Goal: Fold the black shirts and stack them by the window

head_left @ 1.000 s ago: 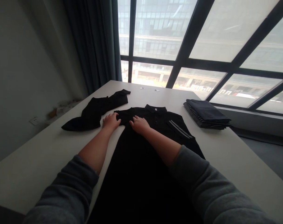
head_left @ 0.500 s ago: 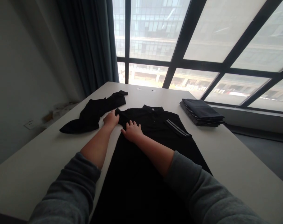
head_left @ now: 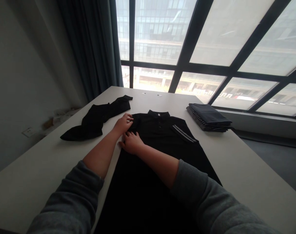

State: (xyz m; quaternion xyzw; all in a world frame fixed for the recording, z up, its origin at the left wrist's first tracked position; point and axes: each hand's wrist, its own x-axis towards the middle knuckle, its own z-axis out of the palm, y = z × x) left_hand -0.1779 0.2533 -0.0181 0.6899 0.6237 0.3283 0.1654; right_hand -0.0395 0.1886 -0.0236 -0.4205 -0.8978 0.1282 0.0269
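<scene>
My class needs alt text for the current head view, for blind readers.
A person's left hand and right hand are at the left edge of a black polo shirt laid on a white table. A second black garment lies left, a stack of folded cloth right.

Lit by daylight through black-framed windows (head_left: 157,32), with a dark blue curtain (head_left: 96,42), shadowed left wall (head_left: 21,81), wall socket (head_left: 28,132) and white table (head_left: 240,165).
</scene>
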